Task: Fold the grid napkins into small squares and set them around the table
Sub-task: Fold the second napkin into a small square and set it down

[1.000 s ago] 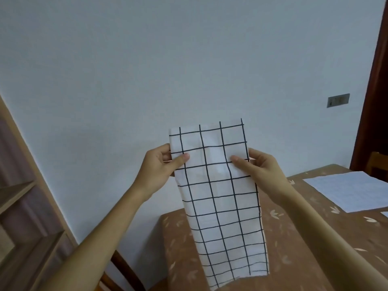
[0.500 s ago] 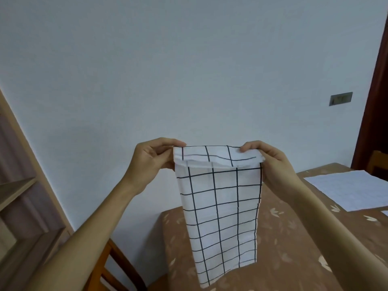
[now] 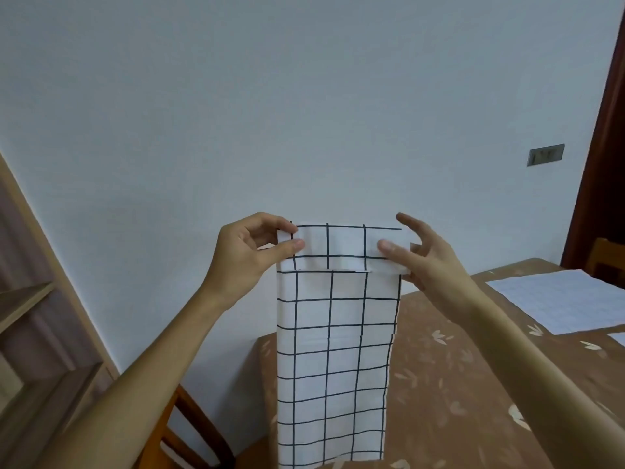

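Grid napkin [image 3: 334,350]: white cloth with thin black lines forming squares; held upright in the air as a long narrow strip, above the table's near-left corner, its lower end out of view at the frame's bottom edge.
Top fold: the strip's upper end is turned forward into a flat band about one square deep, with a straight lower edge.
Left hand [image 3: 243,255]: thumb and forefinger pinch the band's left end.
Right hand [image 3: 429,262]: the thumb presses the front of the band's right end with fingers behind the cloth, clamping it; the forefinger stands free above the edge.
Table [image 3: 456,384]: covered in brown cloth printed with pale leaf shapes.
White sheet [image 3: 568,302]: lies flat on the table's far right, rectangular, faintly lined.
Wall plate [image 3: 545,155]: grey rectangle on the pale, smooth wall; its markings are too blurred to read.
Chair [image 3: 189,431]: curved brown wood, at the table's left.
Shelf unit [image 3: 30,299]: light wood boards, far left.
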`<move>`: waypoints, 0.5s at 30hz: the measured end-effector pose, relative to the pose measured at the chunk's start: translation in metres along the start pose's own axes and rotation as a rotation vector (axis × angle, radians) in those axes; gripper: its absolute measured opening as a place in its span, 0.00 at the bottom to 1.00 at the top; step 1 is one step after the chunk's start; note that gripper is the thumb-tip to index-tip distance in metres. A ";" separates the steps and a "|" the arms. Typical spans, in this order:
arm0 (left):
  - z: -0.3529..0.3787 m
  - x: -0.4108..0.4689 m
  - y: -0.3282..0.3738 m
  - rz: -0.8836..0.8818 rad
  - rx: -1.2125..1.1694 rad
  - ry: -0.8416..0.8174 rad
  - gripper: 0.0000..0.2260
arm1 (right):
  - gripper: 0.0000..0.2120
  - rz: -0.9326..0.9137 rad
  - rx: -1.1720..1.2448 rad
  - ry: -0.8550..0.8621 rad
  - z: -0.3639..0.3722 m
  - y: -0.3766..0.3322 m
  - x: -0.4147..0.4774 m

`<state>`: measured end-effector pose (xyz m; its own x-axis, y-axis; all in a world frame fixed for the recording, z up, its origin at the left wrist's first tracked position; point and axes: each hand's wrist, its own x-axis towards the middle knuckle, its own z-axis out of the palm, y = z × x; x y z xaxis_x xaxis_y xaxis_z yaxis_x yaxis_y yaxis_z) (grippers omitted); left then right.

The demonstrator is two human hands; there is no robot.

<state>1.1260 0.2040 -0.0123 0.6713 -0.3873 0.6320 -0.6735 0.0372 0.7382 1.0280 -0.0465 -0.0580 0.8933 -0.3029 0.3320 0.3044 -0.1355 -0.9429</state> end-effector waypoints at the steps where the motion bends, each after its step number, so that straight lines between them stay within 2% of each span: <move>1: -0.001 0.000 0.000 -0.008 -0.026 0.000 0.10 | 0.32 0.013 0.034 -0.046 0.001 0.000 -0.001; 2: -0.002 0.001 0.000 -0.005 -0.047 -0.001 0.12 | 0.30 0.026 0.064 -0.089 0.002 0.001 -0.001; 4: -0.005 0.002 0.000 -0.009 -0.063 -0.002 0.16 | 0.19 0.010 0.065 -0.117 0.006 0.001 -0.003; 7: -0.005 -0.002 0.001 -0.130 -0.144 -0.038 0.20 | 0.06 -0.049 0.044 -0.046 0.009 0.003 -0.002; 10: 0.001 -0.011 -0.006 -0.337 -0.135 -0.156 0.18 | 0.07 -0.088 0.083 -0.031 0.011 0.000 0.000; 13: 0.005 -0.019 -0.016 -0.379 -0.037 -0.115 0.09 | 0.09 -0.093 0.089 -0.008 0.011 -0.002 0.003; 15: 0.006 -0.018 -0.020 -0.369 -0.033 -0.075 0.08 | 0.10 -0.094 0.085 0.003 0.010 -0.001 0.003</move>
<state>1.1252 0.2052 -0.0397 0.8413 -0.4468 0.3042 -0.3796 -0.0877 0.9210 1.0338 -0.0374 -0.0561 0.8584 -0.2957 0.4193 0.4141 -0.0832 -0.9064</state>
